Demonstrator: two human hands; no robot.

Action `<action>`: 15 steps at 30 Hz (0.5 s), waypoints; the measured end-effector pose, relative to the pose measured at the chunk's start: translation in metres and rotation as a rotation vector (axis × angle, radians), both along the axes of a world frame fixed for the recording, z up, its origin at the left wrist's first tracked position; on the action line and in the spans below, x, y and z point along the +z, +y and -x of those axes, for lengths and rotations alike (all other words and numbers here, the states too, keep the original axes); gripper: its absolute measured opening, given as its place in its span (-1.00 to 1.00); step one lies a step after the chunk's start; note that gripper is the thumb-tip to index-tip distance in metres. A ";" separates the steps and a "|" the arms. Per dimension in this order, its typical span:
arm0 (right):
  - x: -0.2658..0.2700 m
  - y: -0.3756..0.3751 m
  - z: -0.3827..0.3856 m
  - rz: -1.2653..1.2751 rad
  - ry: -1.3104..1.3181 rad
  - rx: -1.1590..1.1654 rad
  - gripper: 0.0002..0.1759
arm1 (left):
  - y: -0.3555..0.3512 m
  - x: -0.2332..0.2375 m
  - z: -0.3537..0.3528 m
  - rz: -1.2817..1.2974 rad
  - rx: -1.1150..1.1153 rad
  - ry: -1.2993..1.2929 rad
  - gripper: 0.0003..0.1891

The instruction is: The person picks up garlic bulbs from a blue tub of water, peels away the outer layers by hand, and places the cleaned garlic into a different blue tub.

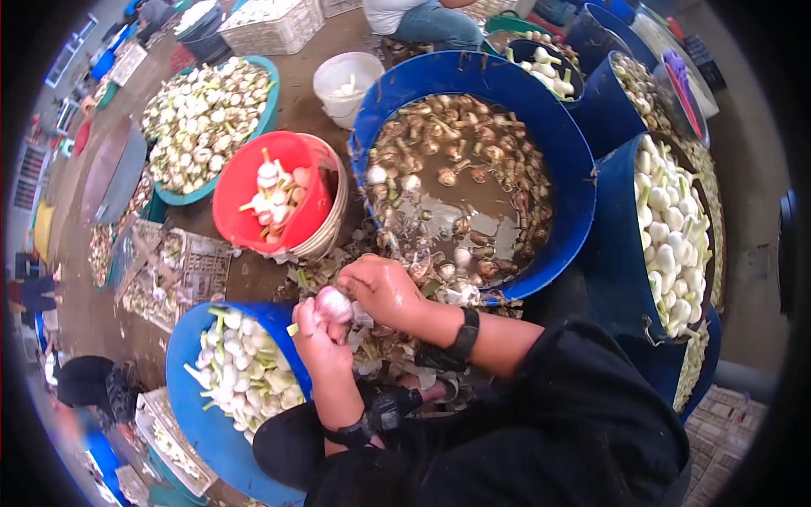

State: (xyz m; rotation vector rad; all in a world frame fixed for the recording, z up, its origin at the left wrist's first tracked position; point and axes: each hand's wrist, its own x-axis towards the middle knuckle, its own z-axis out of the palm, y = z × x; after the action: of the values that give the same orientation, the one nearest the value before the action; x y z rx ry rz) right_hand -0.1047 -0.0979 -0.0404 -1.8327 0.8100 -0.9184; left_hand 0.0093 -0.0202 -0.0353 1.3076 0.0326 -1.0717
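Note:
In my left hand (321,345) a garlic bulb (334,305) with purple-pink skin is gripped, a pale green stem end showing beside the fingers. My right hand (382,289) is closed, its curled fingertips right at the upper side of the bulb; whatever they pinch is hidden. Loose peelings (372,346) lie beneath both hands. Just beyond is a big blue tub (583,182) of murky water with unpeeled garlic bulbs (439,127). Left of my left hand, a tilted blue tub (190,422) holds peeled white garlic with stems.
A red bucket (232,190) with several bulbs sits in a pale bucket at left. A white bucket (338,106) stands behind it. Peeled garlic (667,228) fills a tub at right. A plastic crate (203,275) lies left. Another person (431,25) sits at the back.

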 end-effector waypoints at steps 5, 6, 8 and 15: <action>-0.080 -0.061 0.046 -0.442 0.352 -0.276 -0.76 | -0.020 0.017 -0.011 0.376 0.168 0.257 -0.56; -0.094 -0.085 0.068 -0.528 0.442 -0.356 -0.71 | -0.030 0.030 -0.011 0.413 0.354 0.157 -0.45; -0.138 -0.124 0.116 -0.484 0.691 -0.502 -0.62 | -0.026 0.029 -0.024 0.617 0.271 0.189 -0.30; -0.216 -0.131 0.168 -0.441 0.884 0.096 -0.53 | -0.032 -0.027 0.003 0.057 -0.097 -0.254 -0.54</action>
State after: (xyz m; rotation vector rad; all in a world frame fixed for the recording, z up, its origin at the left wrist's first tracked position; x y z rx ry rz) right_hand -0.2726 -0.2293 -0.2565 -1.8182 1.3073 0.1943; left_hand 0.0065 -0.0518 -0.0625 1.3954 -0.2522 -0.9741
